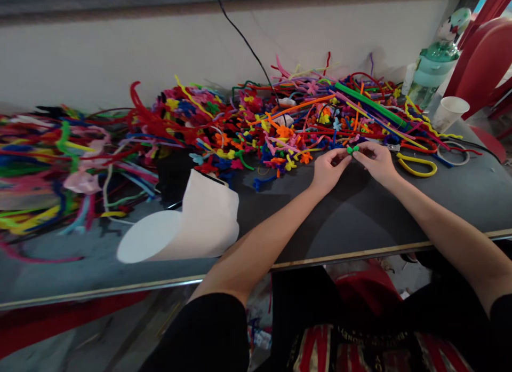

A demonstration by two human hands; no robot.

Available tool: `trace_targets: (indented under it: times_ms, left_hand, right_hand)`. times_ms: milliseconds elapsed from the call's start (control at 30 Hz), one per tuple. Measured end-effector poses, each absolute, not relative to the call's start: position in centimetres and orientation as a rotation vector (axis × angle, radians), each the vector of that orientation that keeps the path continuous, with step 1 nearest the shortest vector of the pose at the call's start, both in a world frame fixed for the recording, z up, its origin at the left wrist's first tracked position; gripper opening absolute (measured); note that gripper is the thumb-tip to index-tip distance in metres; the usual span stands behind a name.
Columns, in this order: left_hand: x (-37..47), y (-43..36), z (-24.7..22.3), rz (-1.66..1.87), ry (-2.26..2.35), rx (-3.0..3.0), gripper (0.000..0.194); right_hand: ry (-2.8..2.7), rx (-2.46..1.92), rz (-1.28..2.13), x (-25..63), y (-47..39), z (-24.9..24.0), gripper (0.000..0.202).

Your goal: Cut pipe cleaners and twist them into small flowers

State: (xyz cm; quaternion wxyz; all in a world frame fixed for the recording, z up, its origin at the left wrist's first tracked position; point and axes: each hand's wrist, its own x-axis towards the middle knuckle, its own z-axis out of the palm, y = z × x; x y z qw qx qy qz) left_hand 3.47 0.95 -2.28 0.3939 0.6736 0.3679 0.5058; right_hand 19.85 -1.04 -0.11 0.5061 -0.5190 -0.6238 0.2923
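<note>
A small green pipe-cleaner piece [352,150] is pinched between my two hands above the dark table [360,222]. My left hand [329,170] closes its fingertips on the piece's left side. On its right side, my right hand [376,161] holds it with thumb and fingers together. Just behind the hands spreads a heap of colourful pipe cleaners [240,126], with small flower shapes among them. Scissors with a yellow and a red handle [418,165] lie immediately right of my right hand.
A curled white sheet [208,217] lies left of my left arm. To the right are a paper cup [450,114], a green bottle [434,68], a roll of tape [453,153] and a red chair [482,68]. A black cable [244,38] hangs over the heap.
</note>
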Motion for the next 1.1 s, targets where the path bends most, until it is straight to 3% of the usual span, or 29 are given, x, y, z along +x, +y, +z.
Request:
trace_targets:
  times_ms: [267, 433, 667, 1100]
  left_hand:
    - [3.5, 0.9, -2.2, 1.300, 0.897, 1.697, 0.020]
    - [3.5, 0.9, -2.0, 1.297, 0.896, 1.711, 0.016]
    - [3.7, 1.2, -2.7, 1.219, 0.813, 1.682, 0.030]
    - [3.7, 1.3, -2.2, 1.125, 0.720, 1.417, 0.045]
  right_hand:
    - [-1.555, -1.315, 0.655, 19.8, -1.1, -0.2, 0.023]
    - [-1.446, -1.334, 0.830, 19.7, -1.2, 0.0, 0.033]
    - [-1.347, -1.326, 0.956, 19.4, -1.2, 0.1, 0.043]
    - [-1.249, -1.290, 1.180, 19.2, -1.4, 1.1, 0.043]
